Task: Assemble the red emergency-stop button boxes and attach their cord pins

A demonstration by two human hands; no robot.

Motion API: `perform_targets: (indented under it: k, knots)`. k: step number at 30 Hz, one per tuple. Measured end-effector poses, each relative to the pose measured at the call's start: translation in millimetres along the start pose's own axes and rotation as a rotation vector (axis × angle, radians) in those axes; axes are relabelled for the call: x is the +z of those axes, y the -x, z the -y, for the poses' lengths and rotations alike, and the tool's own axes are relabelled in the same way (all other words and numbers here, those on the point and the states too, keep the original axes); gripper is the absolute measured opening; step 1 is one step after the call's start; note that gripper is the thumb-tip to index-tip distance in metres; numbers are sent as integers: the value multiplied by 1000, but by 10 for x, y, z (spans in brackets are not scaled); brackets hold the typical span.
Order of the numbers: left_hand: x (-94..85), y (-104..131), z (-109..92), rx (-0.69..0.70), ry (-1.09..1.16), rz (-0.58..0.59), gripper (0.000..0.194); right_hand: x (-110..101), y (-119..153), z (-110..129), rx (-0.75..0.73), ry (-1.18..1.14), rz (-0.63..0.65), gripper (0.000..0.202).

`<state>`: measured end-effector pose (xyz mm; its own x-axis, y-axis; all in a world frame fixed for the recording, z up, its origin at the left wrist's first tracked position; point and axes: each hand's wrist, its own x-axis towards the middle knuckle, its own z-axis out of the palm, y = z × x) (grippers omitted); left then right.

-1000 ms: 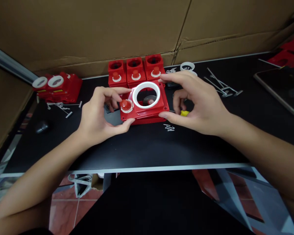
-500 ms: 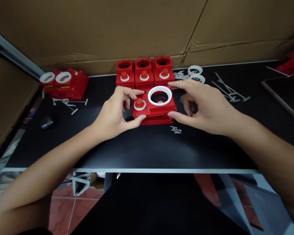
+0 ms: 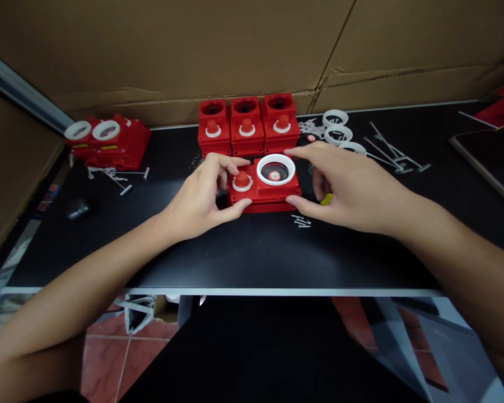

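Note:
A red box cover [image 3: 264, 190] with a white ring [image 3: 258, 168] and a round red button [image 3: 242, 179] sits flush on its red base, near the middle of the table. Through the ring a dark disc with a red-and-white centre [image 3: 274, 175] shows. My left hand [image 3: 199, 196] grips the cover's left end, thumb at the front edge and fingers at the back. At the right end, my right hand [image 3: 348, 187] holds it between thumb and index finger. Several small screws [image 3: 301, 221] lie just in front of the box. Something yellow [image 3: 327, 198] shows partly behind my right hand.
Three red boxes [image 3: 247, 126] stand in a row at the back. More red boxes with white rings [image 3: 128, 143] stand at left, near a black rounded object [image 3: 79, 209]. Loose white rings [image 3: 338, 134], T-shaped metal rods [image 3: 397, 157] and a phone-like slab [image 3: 487, 162] lie at right.
The cover has come down level onto its base, closing the gap at the front right. Both hands keep their hold, and the disc inside the ring shows more clearly.

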<state>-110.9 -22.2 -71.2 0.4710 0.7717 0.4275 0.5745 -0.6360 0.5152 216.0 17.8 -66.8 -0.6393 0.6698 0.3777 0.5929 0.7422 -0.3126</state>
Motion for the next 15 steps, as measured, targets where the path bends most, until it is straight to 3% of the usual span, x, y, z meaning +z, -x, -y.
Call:
perform_targets:
  k: [9,15]
  knots:
    - [13,13,20,-20,16,44,39,-17,-15,23,40,-94,63,78]
    - [-12,-9,78,59,-56,41,57,-95,-30,7,47,-196,135,75]
